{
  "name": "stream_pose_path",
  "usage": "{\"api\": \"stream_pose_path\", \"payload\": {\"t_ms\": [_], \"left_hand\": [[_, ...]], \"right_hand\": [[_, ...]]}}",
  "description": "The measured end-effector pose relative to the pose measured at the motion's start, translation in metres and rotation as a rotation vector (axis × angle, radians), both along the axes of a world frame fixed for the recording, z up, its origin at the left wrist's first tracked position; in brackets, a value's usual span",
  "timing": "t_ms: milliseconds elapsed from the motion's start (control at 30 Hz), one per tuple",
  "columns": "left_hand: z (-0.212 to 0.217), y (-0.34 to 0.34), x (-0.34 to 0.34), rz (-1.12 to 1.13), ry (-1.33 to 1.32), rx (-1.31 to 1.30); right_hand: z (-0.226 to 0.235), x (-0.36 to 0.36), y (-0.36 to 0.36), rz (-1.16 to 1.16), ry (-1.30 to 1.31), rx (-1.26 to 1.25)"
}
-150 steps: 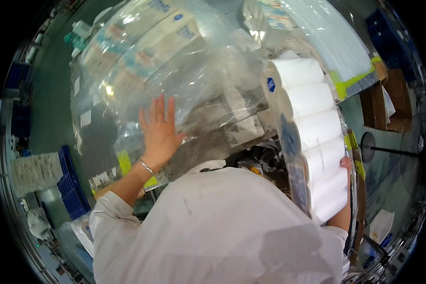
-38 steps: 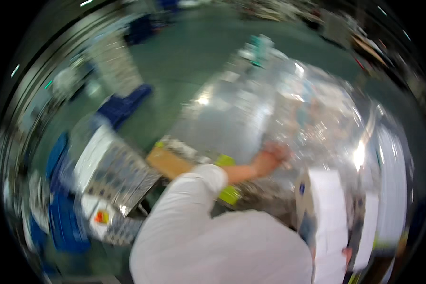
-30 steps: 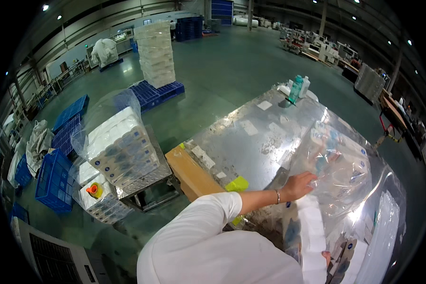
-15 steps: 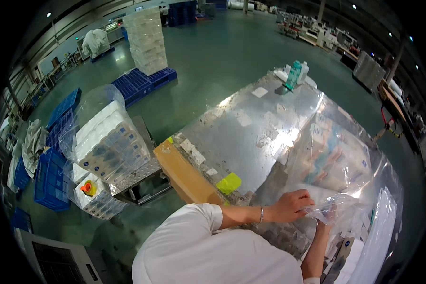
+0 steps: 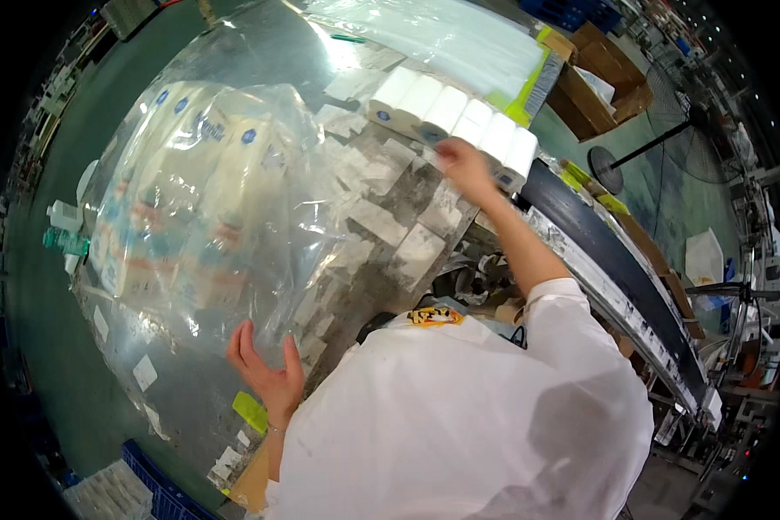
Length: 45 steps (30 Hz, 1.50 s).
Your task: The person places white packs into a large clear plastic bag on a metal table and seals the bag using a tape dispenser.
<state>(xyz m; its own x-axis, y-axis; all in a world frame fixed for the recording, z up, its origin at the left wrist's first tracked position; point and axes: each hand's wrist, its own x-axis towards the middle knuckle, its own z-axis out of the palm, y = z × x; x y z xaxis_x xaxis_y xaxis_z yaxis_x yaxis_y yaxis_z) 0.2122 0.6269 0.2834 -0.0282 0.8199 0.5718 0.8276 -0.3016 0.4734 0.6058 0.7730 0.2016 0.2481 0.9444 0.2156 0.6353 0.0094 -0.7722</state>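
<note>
Standing fan (image 5: 604,164), perhaps cardboard boxes (image 5: 600,87)

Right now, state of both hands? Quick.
Left hand: open, fingers spread, flat against the clear plastic bag of packs.
Right hand: on the row of white paper rolls; grip cannot be told.

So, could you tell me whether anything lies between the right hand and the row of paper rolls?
Nothing visible does: the right hand already rests on the row of rolls at the table's far edge.
</note>
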Motion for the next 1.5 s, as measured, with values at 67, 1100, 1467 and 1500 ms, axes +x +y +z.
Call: {"api": "stream_pose_path", "payload": {"t_ms": [67, 1100, 1467, 1500], "left_hand": [[0.002, 0.022, 0.016, -0.310, -0.052, -0.080], [-0.040, 0.229, 0.255, -0.570, -1.357, -1.452], [0.046, 0.065, 0.151, -0.304, 0.310, -0.257], [0.040, 0.044, 0.129, -0.188, 0.348, -0.223]], "right_hand": [[-0.001, 0.085, -0.005, -0.490, -0.222, 0.055], [0.032, 0.066, 0.068, 0.332, 1.295, -0.595], [0.067, 0.118, -0.083, 0.107, 0.983, -0.373], [0.069, 0.120, -0.100, 0.133, 0.992, -0.411]]}}
